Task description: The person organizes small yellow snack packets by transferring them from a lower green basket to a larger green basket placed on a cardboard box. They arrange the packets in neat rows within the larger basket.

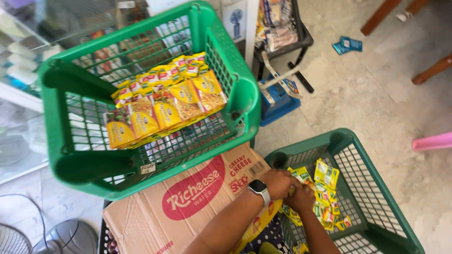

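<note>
My left hand, with a watch on its wrist, and my right hand meet over the near rim of a dark green basket at the lower right. Both close on a bunch of small yellow-green sachets; more of these sachets lie loose in that basket. A brighter green basket sits tilted on a flattened cardboard box and holds rows of yellow packets.
A blue box and a black rack of packets stand on the tiled floor behind. A blue wrapper lies near wooden furniture legs. A pink object is at the right edge, a fan at the lower left.
</note>
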